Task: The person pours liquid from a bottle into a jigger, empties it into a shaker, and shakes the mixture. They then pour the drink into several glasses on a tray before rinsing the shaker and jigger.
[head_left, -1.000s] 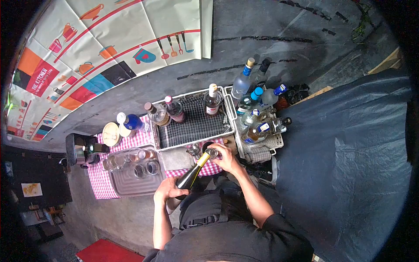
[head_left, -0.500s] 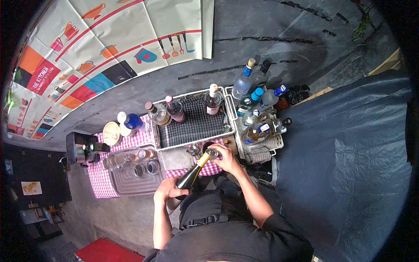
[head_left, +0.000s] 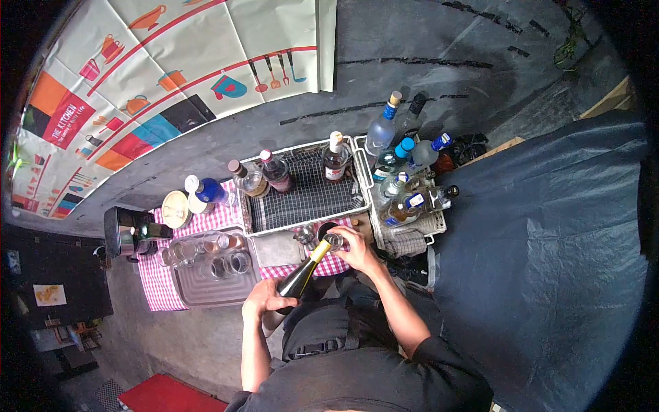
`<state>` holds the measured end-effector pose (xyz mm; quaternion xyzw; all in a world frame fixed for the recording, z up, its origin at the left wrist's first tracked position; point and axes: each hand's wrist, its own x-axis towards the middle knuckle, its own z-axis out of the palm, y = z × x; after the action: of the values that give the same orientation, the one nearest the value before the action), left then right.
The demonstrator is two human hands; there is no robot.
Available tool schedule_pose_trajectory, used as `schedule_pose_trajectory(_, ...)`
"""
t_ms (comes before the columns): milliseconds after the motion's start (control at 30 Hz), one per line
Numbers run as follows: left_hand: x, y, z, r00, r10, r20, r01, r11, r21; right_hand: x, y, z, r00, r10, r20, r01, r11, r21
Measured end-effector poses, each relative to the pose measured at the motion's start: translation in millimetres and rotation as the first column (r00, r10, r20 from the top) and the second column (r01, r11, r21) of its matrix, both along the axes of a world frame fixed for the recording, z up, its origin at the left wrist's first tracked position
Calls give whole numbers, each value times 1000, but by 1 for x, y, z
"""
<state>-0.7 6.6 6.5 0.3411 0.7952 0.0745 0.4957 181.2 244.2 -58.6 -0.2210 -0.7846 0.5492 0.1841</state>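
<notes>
My left hand (head_left: pixel 266 296) is wrapped around the lower body of a dark wine bottle (head_left: pixel 298 279) with a yellow neck. The bottle is tilted, its mouth right at the rim of a small clear glass (head_left: pixel 334 240). Fingers of my right hand (head_left: pixel 357 249) are closed around that glass. Just behind it shows the round rim of a dark cup (head_left: pixel 325 229), partly hidden by the glass and fingers. A small metal piece (head_left: pixel 303 235) lies to the left of the cup, on the pink checked cloth (head_left: pixel 336 267).
A tray (head_left: pixel 206 296) with several glasses stands left. Behind my hands, a white wire rack (head_left: pixel 302 223) lined with checked cloth holds bottles. More liquor bottles (head_left: pixel 401 209) crowd a second rack at right. A dark sheet (head_left: pixel 535 261) hangs at far right.
</notes>
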Motion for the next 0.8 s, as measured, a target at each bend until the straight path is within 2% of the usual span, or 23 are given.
schedule_pose_trajectory(433,0,2,5,999,32,32,-30,998,-48,1,1,-5,1000,19,22,-19,1000,-17)
schedule_pose_trajectory(567,1,0,2,999,30,16,-29,1000,-7,1,-1,-8,1000,14,25,-12,997,-72)
schedule_pose_trajectory(633,1,-2,-2,1000,23,3,-23,999,48,2,-3,3,998,-18,66,34,970,-241)
schedule_pose_trajectory(667,2,-2,-2,1000,25,4,-25,999,48,3,-3,0,998,-16,67,32,970,-241)
schedule_pose_trajectory(733,4,-1,0,998,68,14,-69,994,79,6,-2,-7,998,-36,48,54,899,-434)
schedule_pose_trajectory(800,5,-2,-5,995,96,32,-99,988,119,10,0,-13,999,-42,24,49,878,-476)
